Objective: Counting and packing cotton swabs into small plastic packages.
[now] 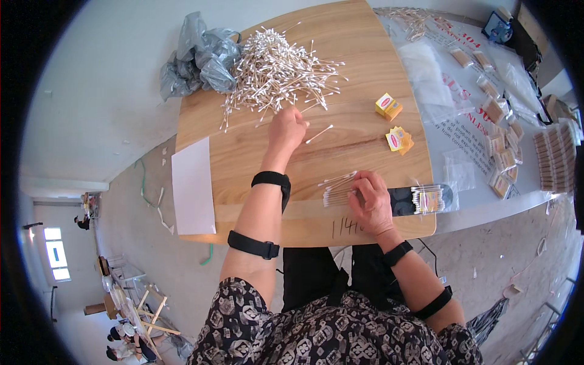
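A large heap of cotton swabs [277, 70] with white tips and wooden sticks lies on the wooden table [359, 55]. My left hand [288, 131] is at the heap's near edge, its fingers pinched together; what is between the fingertips is hidden. One loose cotton swab [319, 134] lies just to its right. Closer to me, my right hand [371, 201] has its fingers curled over the right ends of a small row of cotton swabs [338, 191]. Right of that hand, a clear bag of cotton swabs with a yellow label [429, 199] lies on a dark strip [401, 202].
Two small stacks of yellow cards [388, 106] [398, 141] lie on the right. A grey plastic bag [204, 58] sits beside the heap, and a white sheet [193, 185] lies at the left edge. Packed swab bundles [496, 109] cover a plastic-wrapped surface [441, 121] to the right.
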{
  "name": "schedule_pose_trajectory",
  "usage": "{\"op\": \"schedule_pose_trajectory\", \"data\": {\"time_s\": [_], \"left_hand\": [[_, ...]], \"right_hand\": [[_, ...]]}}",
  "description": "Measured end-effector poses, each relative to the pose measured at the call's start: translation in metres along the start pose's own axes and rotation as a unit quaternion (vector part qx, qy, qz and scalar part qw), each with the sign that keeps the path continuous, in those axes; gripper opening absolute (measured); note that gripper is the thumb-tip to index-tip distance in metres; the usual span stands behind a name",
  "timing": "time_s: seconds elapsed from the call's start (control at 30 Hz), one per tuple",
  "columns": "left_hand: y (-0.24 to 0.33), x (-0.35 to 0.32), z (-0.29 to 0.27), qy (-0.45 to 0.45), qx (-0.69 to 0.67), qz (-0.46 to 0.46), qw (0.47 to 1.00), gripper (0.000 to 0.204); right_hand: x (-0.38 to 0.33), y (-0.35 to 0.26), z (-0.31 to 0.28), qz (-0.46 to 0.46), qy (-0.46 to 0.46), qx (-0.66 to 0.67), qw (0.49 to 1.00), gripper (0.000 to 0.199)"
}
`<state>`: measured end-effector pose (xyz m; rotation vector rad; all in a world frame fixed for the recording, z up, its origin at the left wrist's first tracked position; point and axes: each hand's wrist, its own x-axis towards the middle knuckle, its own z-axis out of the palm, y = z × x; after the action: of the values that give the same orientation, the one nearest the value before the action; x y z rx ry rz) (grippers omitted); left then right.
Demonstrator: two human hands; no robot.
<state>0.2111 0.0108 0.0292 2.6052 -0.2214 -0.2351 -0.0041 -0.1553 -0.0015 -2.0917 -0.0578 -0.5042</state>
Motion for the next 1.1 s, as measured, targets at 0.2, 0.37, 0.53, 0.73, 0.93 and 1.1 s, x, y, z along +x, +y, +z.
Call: {"op": "schedule_pose_trajectory", "data": {"time_s": [0.2, 0.37, 0.53, 0.73, 0.93, 1.1], "left_hand": [[0.015, 0.01, 0.009, 0.124, 0.092, 0.064, 0.986, 0.011], [0.013, 0.001, 0.016, 0.043, 0.078, 0.09, 0.992, 0.015], [0.011, -0.004, 0.013, 0.085, 0.022, 0.032, 0.996, 0.016], [-0.015, 0.016, 0.004, 0.163, 0.14, 0.007, 0.977, 0.017], [0.01, -0.006, 0.008, 0.02, 0.094, 0.042, 0.995, 0.012], [0.015, -0.024, 0.015, -0.048, 0.008, 0.113, 0.992, 0.007]], "right_hand": [[0.001, -0.002, -0.001, 0.006, -0.003, 0.005, 1.0, 0.016], [0.003, -0.005, -0.003, 0.011, -0.005, 0.013, 1.0, 0.017], [0.001, -0.001, -0.003, 0.011, 0.003, 0.01, 1.0, 0.016], [0.002, -0.007, -0.001, 0.009, -0.002, 0.015, 1.0, 0.017], [0.0, -0.002, -0.005, 0.012, 0.0, 0.009, 1.0, 0.018], [0.001, -0.004, -0.002, 0.007, 0.005, 0.014, 1.0, 0.018]]}}
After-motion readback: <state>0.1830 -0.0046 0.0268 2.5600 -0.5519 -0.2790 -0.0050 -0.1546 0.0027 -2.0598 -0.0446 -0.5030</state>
